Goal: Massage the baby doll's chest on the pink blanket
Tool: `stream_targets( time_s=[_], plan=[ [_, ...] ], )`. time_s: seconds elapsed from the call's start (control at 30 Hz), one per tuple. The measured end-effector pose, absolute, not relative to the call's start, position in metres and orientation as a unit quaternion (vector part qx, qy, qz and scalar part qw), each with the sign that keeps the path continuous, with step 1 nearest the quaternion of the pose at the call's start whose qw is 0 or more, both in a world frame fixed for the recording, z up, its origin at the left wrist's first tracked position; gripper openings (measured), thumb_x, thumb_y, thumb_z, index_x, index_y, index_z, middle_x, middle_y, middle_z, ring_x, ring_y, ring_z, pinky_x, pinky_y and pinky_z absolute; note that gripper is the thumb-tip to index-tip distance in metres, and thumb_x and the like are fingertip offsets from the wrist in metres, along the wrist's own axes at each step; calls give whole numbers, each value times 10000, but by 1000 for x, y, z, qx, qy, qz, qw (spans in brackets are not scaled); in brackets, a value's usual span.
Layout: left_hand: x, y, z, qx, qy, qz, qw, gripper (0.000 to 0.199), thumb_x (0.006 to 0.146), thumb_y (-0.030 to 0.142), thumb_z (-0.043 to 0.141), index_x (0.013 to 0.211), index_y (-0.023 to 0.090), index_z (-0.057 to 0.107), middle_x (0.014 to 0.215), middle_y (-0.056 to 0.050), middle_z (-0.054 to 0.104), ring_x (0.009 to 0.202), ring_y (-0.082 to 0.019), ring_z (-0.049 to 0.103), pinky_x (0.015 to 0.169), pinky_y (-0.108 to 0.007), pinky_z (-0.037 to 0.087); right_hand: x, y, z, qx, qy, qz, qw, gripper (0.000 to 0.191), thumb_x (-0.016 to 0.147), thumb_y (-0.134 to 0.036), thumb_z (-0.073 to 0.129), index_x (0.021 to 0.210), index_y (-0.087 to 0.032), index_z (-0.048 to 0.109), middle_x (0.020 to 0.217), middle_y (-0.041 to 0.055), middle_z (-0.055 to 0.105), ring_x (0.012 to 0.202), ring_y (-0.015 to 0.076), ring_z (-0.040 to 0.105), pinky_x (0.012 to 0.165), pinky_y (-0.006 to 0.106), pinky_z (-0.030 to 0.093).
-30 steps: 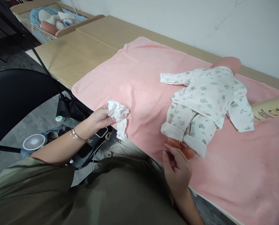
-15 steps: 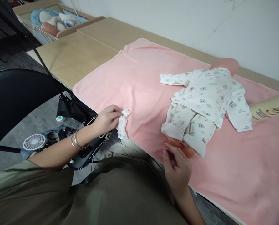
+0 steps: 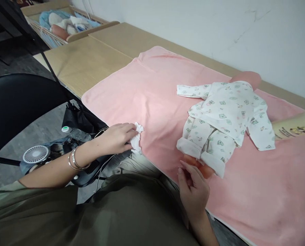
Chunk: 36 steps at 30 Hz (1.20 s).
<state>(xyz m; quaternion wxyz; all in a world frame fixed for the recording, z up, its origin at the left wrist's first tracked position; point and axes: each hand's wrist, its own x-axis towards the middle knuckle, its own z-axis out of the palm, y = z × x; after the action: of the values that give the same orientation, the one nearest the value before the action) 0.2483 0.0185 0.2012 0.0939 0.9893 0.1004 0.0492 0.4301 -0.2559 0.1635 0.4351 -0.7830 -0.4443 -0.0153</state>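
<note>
At the near edge of the pink blanket (image 3: 162,75), my left hand (image 3: 116,138) is closed with its fingers on a crumpled white tissue-like piece (image 3: 136,141). Part of that piece is hidden behind the fingers. My right hand (image 3: 195,188) is beside the feet of a baby doll (image 3: 248,78), fingers loosely curled, thumb and forefinger a little apart, nothing visible between them. The doll lies on the blanket in a white printed top (image 3: 226,106) and matching trousers (image 3: 219,141) with turned-up cuffs. Whether my right fingertips touch the doll's feet, I cannot tell.
A cream bottle (image 3: 296,127) lies by the doll's sleeve. Left of the table (image 3: 101,51) are a black chair (image 3: 21,109), a water bottle (image 3: 77,133) and a small white fan (image 3: 36,154). A wooden crib (image 3: 91,29) holding bundled cloths stands at the back left.
My left hand has shifted slightly right and now covers more of the white piece. The right hand stays by the doll's feet. The view has tilted a little.
</note>
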Motion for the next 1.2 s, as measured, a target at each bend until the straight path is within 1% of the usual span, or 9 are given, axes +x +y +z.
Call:
stream_targets(
  time_s=[0.13,0.37,0.6,0.73,0.9,1.0,1.03,1.1,1.2],
  plan=[
    [250,14,205,985,108,80,105,208,915,227,563,1018,160,731,1058,-126,675,933,-234,662,795,-350,561,431,-256,163,-780,-448,-24,436,175,948,-237,625,1060,-157,733,968,84,772,785,168,706,647,241,570],
    [249,15,212,985,99,105,90,261,972,201,473,874,135,706,940,-127,665,857,-203,640,772,-329,555,432,-255,159,-793,-441,-44,418,207,957,-308,633,1036,-155,747,963,91,783,728,164,704,608,229,549],
    [244,1,229,989,73,121,39,304,1006,238,428,892,181,704,827,-98,685,779,-206,618,744,-360,534,434,-258,157,-798,-440,-46,409,258,959,-365,631,1038,-156,758,977,102,784,743,189,712,659,266,549],
    [219,23,255,968,210,139,10,279,970,218,457,928,184,731,794,-85,687,754,-203,602,709,-343,513,433,-257,159,-812,-421,-40,401,286,960,-404,623,1040,-168,763,950,99,784,651,180,675,602,277,523],
    [156,78,295,835,522,173,-17,326,863,160,564,1148,87,704,1012,-83,726,928,-197,635,927,-368,523,431,-255,162,-813,-418,-40,403,293,962,-413,621,1021,-165,766,950,104,784,640,178,671,586,275,514],
    [104,121,278,759,638,125,26,352,808,80,597,1150,31,668,1007,-76,723,982,-228,657,1030,-437,482,431,-254,163,-813,-420,-38,401,303,965,-414,618,1033,-158,764,984,113,785,719,197,705,609,273,524],
    [86,134,264,734,667,123,45,274,749,32,634,1018,15,680,858,-46,712,877,-200,656,1016,-418,486,431,-254,164,-814,-420,-38,399,309,965,-419,617,1038,-156,764,997,117,784,760,208,717,627,276,532],
    [54,155,231,732,650,137,151,151,632,-78,606,671,66,632,492,72,533,513,-79,495,735,-195,505,432,-254,164,-812,-426,-34,397,318,963,-426,617,1034,-153,763,1008,124,784,810,223,730,654,282,545],
    [27,163,186,753,554,188,300,259,565,-134,540,507,118,555,349,125,433,310,-49,331,368,-147,267,432,-254,164,-807,-437,-39,396,315,962,-425,612,1015,-154,763,992,122,786,786,220,732,641,283,547]
  ],
)
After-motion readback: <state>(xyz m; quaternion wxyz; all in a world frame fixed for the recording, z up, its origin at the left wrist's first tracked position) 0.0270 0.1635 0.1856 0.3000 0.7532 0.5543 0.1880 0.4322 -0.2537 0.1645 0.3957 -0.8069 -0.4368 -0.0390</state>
